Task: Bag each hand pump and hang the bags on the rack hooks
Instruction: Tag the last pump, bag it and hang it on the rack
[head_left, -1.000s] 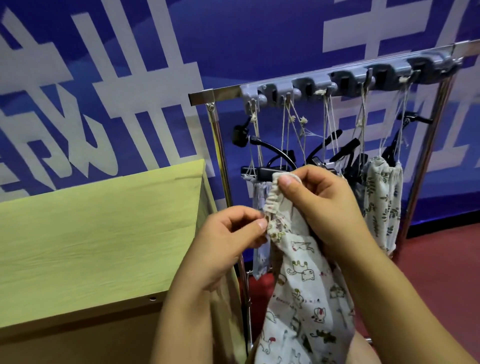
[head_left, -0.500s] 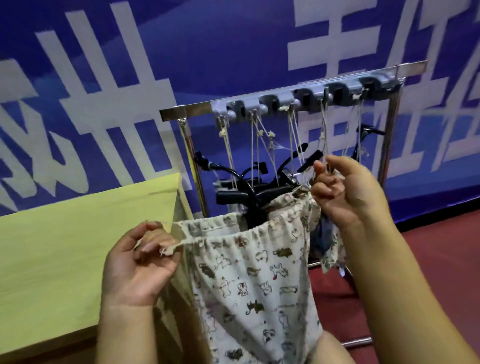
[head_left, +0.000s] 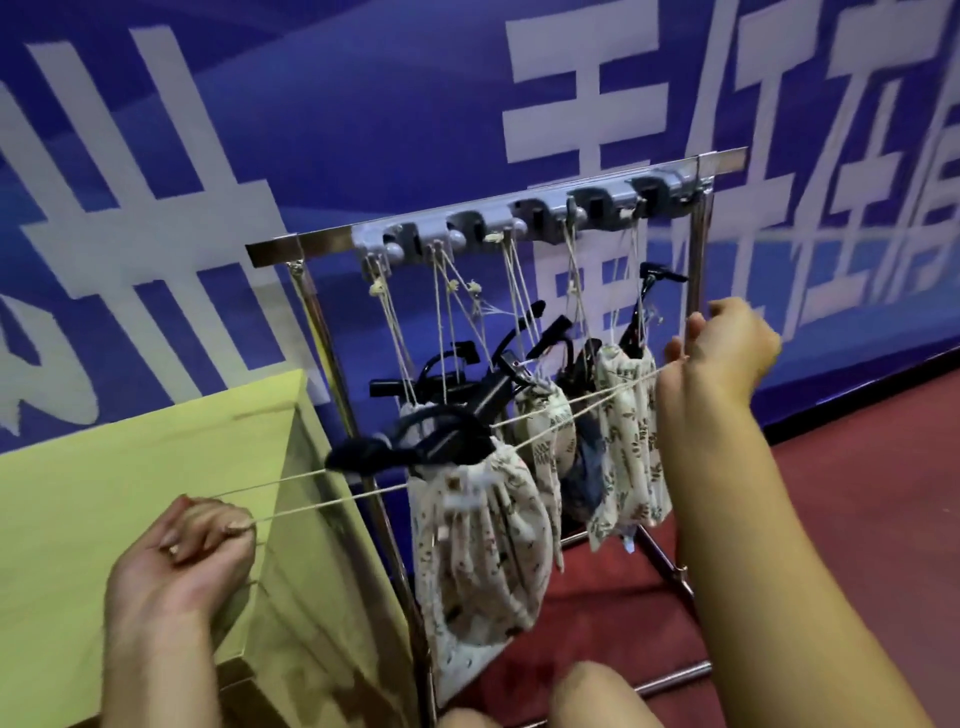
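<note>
Bag (head_left: 480, 540): printed cloth, neck gathered around black pump (head_left: 415, 447); cords (head_left: 332, 491) pinched by left hand (head_left: 182, 556) and right hand (head_left: 727, 353), stretched apart before rack (head_left: 493, 218).

bag (head_left: 480, 540) before rack (head_left: 496, 228), table (head_left: 130, 493) left of both

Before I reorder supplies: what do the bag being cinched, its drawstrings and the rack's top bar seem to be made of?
Bag: looks like woven cotton or linen, cream with small prints, matte; it gathers into soft pleats at the neck.
Drawstrings: pale twisted cord, probably cotton, pulled taut between the left hand and right hand.
Top bar: metal, likely steel, with a mirror-like shine.
</note>
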